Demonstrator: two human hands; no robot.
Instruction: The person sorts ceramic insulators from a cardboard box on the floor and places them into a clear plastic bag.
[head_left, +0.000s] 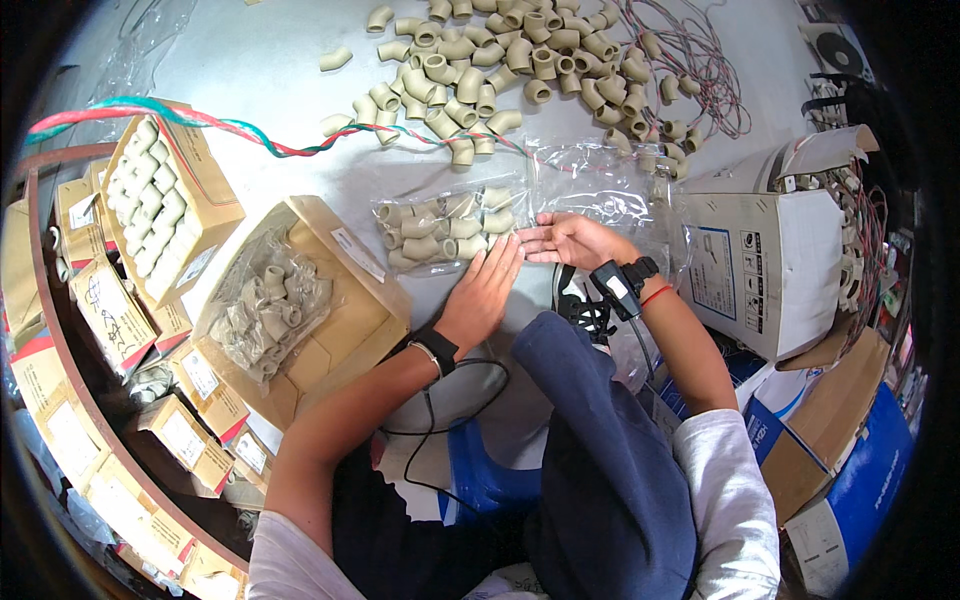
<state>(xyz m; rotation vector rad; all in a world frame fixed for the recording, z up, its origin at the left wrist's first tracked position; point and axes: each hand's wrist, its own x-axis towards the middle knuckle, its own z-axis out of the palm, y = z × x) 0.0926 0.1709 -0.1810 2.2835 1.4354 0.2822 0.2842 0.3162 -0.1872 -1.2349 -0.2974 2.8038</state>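
A clear plastic bag (420, 264) of beige pipe elbow fittings (465, 226) lies flat on the grey surface before me, the fittings in rows. My left hand (480, 296) is flat, its fingertips at the bag's lower right corner. From the other side my right hand (574, 238) meets it, palm partly turned up and fingers pointing left. The fingertips of both hands come together beside the bag's right end. Neither hand shows a grip on a fitting. Clear plastic film (600, 184) spreads beyond my right hand.
Loose elbow fittings (487, 56) are heaped at the back, near tangled wires (697, 67). A twisted red-green cord (277, 146) crosses above the bag. At left stand an open carton (360, 300) holding bagged fittings and a filled carton (217, 172). A white carton (787, 262) stands right.
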